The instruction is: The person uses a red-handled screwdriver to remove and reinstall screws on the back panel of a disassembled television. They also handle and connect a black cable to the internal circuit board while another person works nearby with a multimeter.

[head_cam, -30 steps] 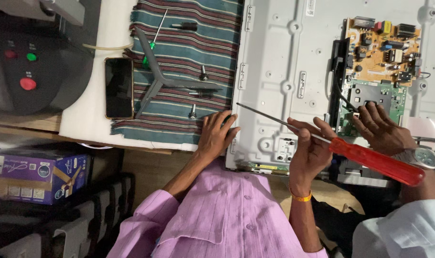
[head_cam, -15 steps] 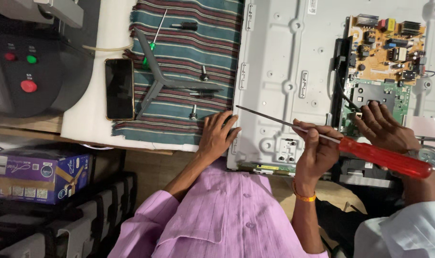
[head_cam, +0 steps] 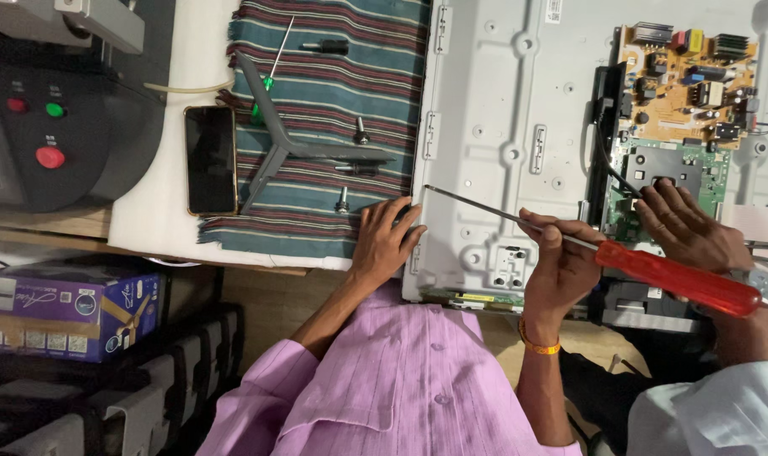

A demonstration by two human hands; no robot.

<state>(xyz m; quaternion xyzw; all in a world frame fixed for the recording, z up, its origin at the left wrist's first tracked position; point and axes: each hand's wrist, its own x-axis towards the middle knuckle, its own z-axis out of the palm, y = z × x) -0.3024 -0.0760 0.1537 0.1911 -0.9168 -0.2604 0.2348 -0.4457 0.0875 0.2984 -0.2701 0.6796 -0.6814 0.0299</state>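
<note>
Red-handled screwdriver held over the grey back panel of an opened flat screen.

A purple and blue box [head_cam: 59, 308] with a white label lies low at the left edge, under the bench; a small white label [head_cam: 554, 10] sits on the panel [head_cam: 502, 101] at its top edge. The right hand [head_cam: 561, 270] is clamped around the screwdriver [head_cam: 603, 249], whose long axis runs nearly level, tip pointing left and slightly up, handle to the right. The left hand [head_cam: 384, 241] rests flat, fingers apart, on the striped cloth [head_cam: 333, 76] at the panel's edge. A co-worker's hand [head_cam: 684, 228] touches the green circuit board [head_cam: 667, 181].
</note>
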